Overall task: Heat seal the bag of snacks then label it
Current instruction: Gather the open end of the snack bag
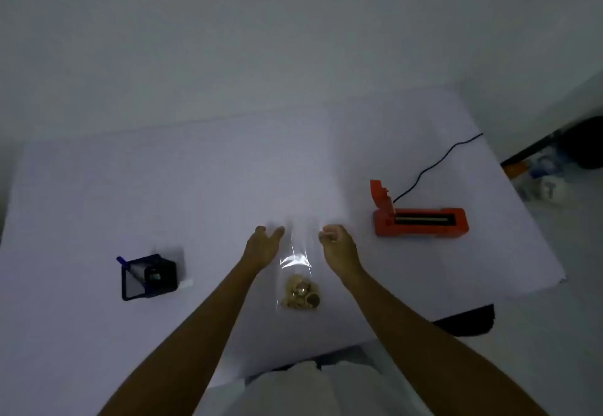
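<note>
I am looking down at a white tabletop (98, 193) in dim light. At the left a dark holder (149, 277) is standing with a blue pen (123, 262) poking out of its corner and a small black object inside; a white slip is lying against its right side. No writing on any of it is reading clearly.

My left hand (263, 246) is reaching forward just left of the bag (298, 272), its fingers (277, 232) spread loosely and closing on nothing that I can make out. The clear bag is lying flat between my hands, the snacks (301, 292) gathered at its near end and its far end blurring toward my fingertips.

My right hand (337, 244) is curling at the bag's far right corner, its fingers bunched narrow; whether they are pinching the film I cannot tell.

Further right the orange sealer (421, 222) is sitting with its lid raised, a black cord (434, 164) trailing away behind it.
</note>
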A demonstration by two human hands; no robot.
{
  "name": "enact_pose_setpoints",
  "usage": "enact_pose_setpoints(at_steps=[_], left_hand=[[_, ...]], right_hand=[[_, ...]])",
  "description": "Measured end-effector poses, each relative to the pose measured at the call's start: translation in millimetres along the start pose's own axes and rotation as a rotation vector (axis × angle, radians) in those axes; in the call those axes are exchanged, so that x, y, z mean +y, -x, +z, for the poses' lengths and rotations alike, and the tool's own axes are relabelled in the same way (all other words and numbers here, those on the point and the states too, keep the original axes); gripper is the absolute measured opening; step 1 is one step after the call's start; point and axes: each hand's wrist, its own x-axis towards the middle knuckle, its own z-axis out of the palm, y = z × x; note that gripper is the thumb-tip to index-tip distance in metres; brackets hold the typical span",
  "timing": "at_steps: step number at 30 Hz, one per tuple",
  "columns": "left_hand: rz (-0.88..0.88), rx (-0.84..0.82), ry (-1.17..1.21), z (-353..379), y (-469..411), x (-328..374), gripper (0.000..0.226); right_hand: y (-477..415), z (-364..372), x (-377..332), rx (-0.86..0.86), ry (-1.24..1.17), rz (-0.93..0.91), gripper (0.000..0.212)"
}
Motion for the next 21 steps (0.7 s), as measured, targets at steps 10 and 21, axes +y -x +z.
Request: enact_pose_setpoints(at_steps=[10,21], left_hand=[[0.07,-0.052,0.176,23,8,-35,0.03],[0.421,-0.038,0.235,-12,59,-50,0.007]], right_hand=[[-3,17,48,-0.121,-0.224,0.266,0.044],[42,-4,27,-0.159,-0.141,-0.241,0.011]])
